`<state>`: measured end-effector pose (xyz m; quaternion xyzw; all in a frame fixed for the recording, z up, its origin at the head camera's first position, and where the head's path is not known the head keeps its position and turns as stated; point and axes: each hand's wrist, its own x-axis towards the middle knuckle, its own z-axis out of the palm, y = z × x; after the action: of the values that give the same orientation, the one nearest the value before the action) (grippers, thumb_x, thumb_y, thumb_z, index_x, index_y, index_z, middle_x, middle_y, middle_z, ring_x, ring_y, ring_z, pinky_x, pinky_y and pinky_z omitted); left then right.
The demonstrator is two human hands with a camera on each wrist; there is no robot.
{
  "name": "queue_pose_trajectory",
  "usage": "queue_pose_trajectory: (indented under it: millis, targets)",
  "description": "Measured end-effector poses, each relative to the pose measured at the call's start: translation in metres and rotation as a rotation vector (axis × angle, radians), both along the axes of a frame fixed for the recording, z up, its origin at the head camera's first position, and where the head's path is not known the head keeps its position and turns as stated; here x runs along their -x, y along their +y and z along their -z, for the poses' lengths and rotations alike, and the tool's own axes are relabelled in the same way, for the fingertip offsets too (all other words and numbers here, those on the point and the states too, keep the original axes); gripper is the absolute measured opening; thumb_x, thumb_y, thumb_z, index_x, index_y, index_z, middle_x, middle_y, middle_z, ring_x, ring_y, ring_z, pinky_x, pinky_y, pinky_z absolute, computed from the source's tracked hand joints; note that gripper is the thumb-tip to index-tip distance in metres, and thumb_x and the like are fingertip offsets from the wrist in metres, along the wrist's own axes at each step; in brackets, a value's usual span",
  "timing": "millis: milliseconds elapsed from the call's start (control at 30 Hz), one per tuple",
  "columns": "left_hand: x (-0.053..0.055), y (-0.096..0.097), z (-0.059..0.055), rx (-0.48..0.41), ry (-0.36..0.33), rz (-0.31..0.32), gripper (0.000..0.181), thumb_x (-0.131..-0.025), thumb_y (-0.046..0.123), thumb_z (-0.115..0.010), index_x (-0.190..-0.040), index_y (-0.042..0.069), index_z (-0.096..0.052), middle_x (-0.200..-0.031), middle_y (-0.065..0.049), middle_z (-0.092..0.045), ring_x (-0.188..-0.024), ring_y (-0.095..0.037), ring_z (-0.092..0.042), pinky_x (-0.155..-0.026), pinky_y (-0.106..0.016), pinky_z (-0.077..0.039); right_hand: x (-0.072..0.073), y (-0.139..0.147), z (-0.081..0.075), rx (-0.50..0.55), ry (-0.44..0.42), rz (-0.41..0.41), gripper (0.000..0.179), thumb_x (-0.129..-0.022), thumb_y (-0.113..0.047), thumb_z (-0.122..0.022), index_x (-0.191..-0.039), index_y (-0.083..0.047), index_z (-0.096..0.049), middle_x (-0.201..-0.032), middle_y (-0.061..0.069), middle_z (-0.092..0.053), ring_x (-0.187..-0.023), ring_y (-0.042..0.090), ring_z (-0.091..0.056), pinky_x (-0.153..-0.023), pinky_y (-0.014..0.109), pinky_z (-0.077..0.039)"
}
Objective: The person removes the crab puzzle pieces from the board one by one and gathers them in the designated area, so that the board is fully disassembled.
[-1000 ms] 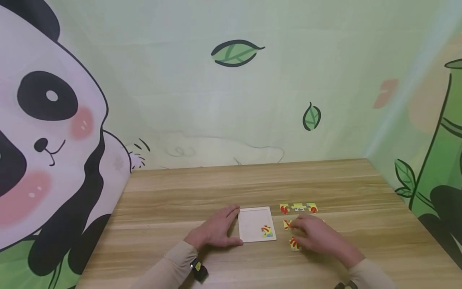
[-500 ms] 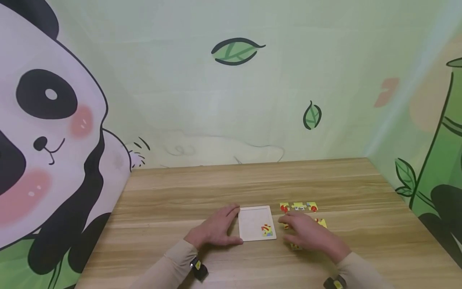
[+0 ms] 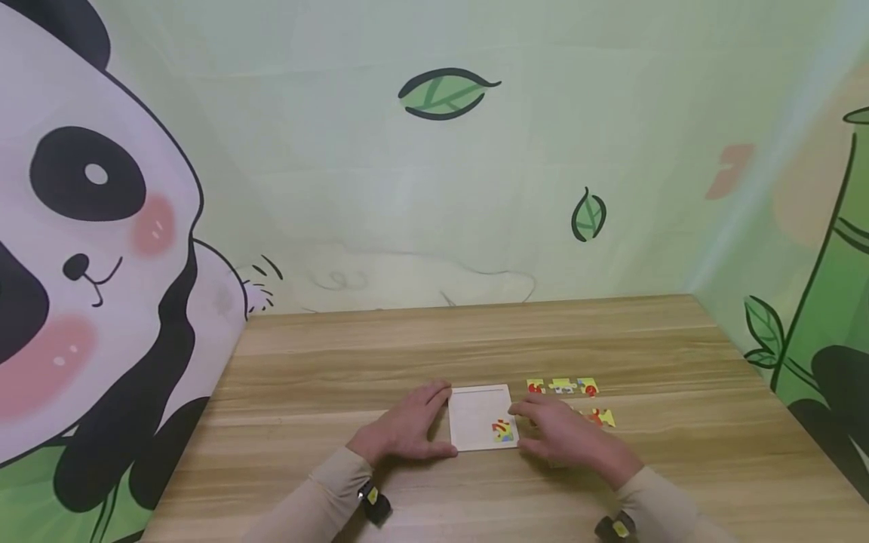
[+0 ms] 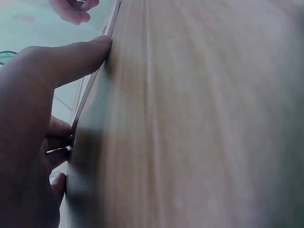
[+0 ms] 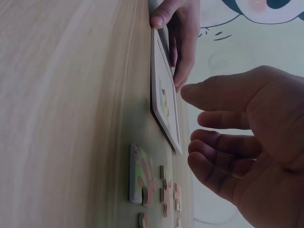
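In the head view, a pale square puzzle tray (image 3: 475, 422) lies on the table with a joined patch of yellow and red jigsaw pieces (image 3: 502, 431) in its near right corner. My left hand (image 3: 410, 426) is spread along the tray's left side, thumb at the near corner and fingers at the far one. My right hand (image 3: 563, 430) hovers at the tray's right edge. The right wrist view shows its fingers (image 5: 223, 147) loosely bent, thumb apart, nothing between them. Below it lie loose jigsaw pieces (image 5: 144, 175), some hidden in the head view.
Beyond the right hand, three jigsaw pieces (image 3: 562, 386) lie in a row. Another piece (image 3: 600, 417) shows just past its knuckles. The wooden table (image 3: 326, 354) meets a wall (image 3: 305, 151) printed with a panda and leaves. Each wrist wears a small black camera (image 3: 375, 505).
My right hand has moved left from the loose pieces to the tray's right edge, uncovering a piece at the right of the middle row. My left hand has stayed at the tray.
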<state>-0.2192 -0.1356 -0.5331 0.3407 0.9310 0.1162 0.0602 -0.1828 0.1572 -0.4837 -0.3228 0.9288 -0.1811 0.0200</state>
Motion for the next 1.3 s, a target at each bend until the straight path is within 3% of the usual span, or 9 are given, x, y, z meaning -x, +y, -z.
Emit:
queue_pose_trajectory:
  millis: [500, 1000, 1300]
  targets:
    - [-0.001, 0.001, 0.001, 0.003, 0.000, 0.005, 0.102, -0.080, 0.067, -0.062, -0.151, 0.003, -0.028, -0.158, -0.013, -0.027, -0.146, -0.028, -0.028, -0.121, -0.042, -0.024, 0.005, -0.013, 0.007, 0.006, -0.003, -0.035, 0.043, -0.080, -0.018, -0.076, -0.118, -0.001, -0.065, -0.115, 0.011, -0.063, -0.106, 0.025, -0.061, -0.093, 0.044, -0.053]
    - [-0.002, 0.001, 0.000, -0.003, -0.006, 0.000, 0.101, -0.081, 0.067, -0.062, -0.151, 0.003, -0.029, -0.158, -0.013, -0.028, -0.145, -0.028, -0.029, -0.121, -0.042, -0.024, 0.006, -0.021, 0.007, -0.019, -0.039, -0.007, 0.047, -0.078, -0.017, -0.076, -0.120, -0.001, -0.064, -0.116, 0.013, -0.061, -0.105, 0.026, -0.060, -0.092, 0.045, -0.053]
    - [0.001, 0.000, 0.000, 0.005, 0.005, 0.006, 0.101, -0.081, 0.067, -0.062, -0.152, 0.003, -0.028, -0.158, -0.013, -0.028, -0.145, -0.028, -0.029, -0.121, -0.041, -0.025, 0.007, -0.024, 0.009, -0.039, -0.058, 0.013, 0.049, -0.079, -0.020, -0.076, -0.123, -0.003, -0.063, -0.116, 0.009, -0.060, -0.103, 0.020, -0.057, -0.091, 0.041, -0.054]
